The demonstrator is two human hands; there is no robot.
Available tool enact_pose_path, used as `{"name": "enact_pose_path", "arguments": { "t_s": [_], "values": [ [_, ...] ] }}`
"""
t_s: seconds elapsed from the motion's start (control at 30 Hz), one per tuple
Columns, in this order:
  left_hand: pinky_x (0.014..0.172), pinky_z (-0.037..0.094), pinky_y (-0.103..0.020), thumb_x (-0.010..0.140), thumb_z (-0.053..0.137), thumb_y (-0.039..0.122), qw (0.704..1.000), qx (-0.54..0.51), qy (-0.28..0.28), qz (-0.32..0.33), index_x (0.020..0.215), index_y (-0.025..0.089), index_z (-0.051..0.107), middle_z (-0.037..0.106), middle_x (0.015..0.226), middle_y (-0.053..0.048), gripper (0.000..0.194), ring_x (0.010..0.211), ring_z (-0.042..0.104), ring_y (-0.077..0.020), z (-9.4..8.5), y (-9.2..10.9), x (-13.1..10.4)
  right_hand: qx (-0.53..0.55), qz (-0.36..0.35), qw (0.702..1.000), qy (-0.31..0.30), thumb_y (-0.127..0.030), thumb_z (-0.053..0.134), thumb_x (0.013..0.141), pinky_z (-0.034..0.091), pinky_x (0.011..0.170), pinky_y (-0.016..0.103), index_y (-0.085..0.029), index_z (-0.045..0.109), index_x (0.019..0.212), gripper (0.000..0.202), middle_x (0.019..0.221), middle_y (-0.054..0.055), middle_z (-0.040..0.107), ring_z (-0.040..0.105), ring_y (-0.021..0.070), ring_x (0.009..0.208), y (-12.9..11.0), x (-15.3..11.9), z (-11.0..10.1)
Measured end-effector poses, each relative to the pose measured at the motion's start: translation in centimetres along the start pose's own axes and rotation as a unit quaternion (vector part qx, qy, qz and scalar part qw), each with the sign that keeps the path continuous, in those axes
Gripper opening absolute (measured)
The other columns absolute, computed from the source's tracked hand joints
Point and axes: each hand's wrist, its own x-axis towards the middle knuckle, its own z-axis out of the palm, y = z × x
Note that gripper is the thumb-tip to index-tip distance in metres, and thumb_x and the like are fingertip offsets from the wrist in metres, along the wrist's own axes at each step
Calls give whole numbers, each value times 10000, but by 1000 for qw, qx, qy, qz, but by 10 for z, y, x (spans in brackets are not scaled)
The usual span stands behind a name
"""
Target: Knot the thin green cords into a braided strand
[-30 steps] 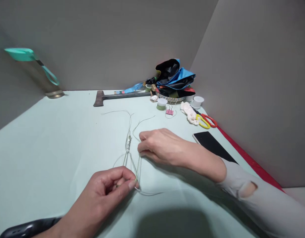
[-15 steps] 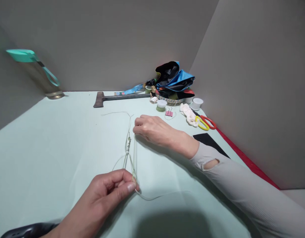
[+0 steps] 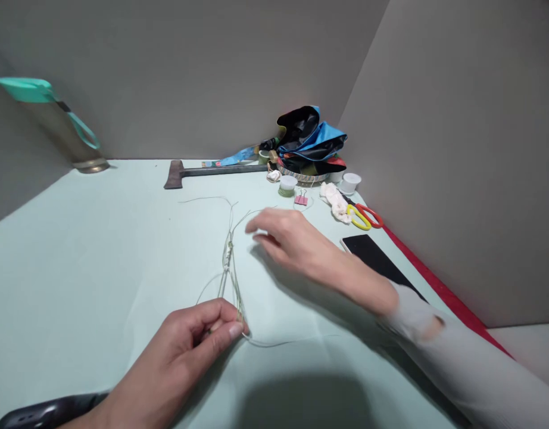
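A pale desk [image 3: 100, 256]. Above its middle, the right hand [image 3: 292, 238] hovers, finger and thumb parted. Toward the near edge, the left hand [image 3: 194, 339] pinches strands of a knotted cord [image 3: 228, 256] lying mid-desk, probably steadying it. Bottle [image 3: 60, 128] at far-left corner; hatchet [image 3: 225, 170] along far edge; phone [image 3: 377, 259], partly behind the right forearm, and scissors [image 3: 362, 212] near the right edge.

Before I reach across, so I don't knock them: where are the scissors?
In the head view, the scissors lie near the right edge of the table, beside the white bundle and beyond the black phone-like slab.
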Motion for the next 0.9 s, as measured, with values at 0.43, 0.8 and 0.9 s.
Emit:
{"name": "enact_pose_path", "arguments": {
  "t_s": [0.43,0.8,0.9],
  "values": [
    [562,245,-279,898,705,816,999,-44,14,-24,827,206,707,412,675,62,614,646,264,-151,1,3,3,310,163,924,-150,-267,553,1070,387,809,280,-231,597,831,245,790,-37,563,540,157,818,-46,-66,17],
    [610,383,-270,911,709,720,999,3,44,-25,806,194,761,578,720,4,539,685,427,-169,5,15,6,250,149,942,-165,-269,548,1043,407,767,302,-208,678,853,238,796,-7,638,566,174,786,-21,-54,0],
    [616,417,-275,915,692,716,998,24,51,-21,817,197,792,640,755,-24,537,705,471,-184,5,16,7,244,145,945,-164,-269,545,1037,406,745,301,-205,686,854,240,794,-4,642,553,172,763,-17,-49,-6]
  ]
}}
